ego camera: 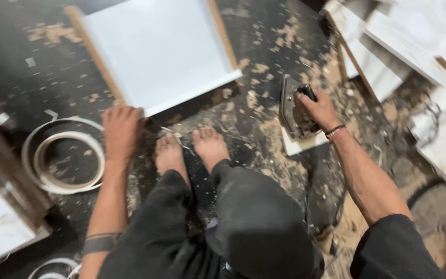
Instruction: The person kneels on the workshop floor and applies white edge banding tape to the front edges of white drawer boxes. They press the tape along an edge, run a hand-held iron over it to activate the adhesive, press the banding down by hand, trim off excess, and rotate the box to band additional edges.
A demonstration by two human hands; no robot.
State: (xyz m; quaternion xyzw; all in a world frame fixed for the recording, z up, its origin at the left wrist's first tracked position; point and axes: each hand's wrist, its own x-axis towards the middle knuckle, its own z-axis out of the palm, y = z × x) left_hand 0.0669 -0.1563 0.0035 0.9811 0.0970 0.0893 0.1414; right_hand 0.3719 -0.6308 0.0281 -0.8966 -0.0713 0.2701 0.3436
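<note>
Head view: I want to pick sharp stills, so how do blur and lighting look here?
Head view: motion blur smears the whole frame, most at the stacked white boards top right; the right hand on the power tool and the left hand by the white panel are soft-edged; lighting is even but dim, with mild glare on that panel.

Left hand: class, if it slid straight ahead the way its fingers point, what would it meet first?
Probably the white panel. The left hand lies flat on the dusty floor, fingers pointing up the picture, their tips already at the panel's near edge; whether they touch is unclear through the blur.
</note>
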